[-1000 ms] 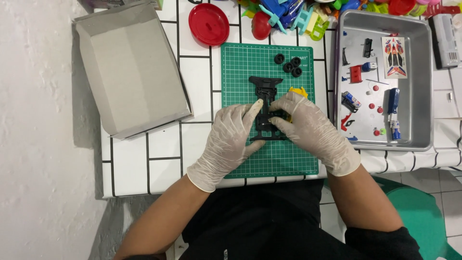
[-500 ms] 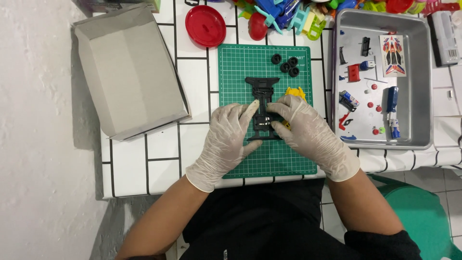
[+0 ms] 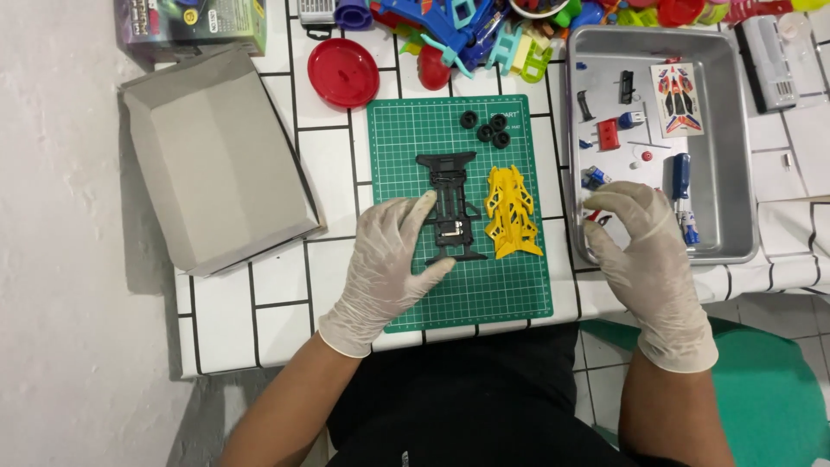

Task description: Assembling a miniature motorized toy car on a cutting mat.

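Black chassis flat on mat

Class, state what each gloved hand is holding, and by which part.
Left hand steadies the black chassis by its left edge; right hand holds nothing, over the metal tray.

A white-tiled bench with dark grout lines spans the view under even, soft light. Left of the left hand lies a pale rough floor. Below the right hand, a green stool seat stands on grey floor tiles.
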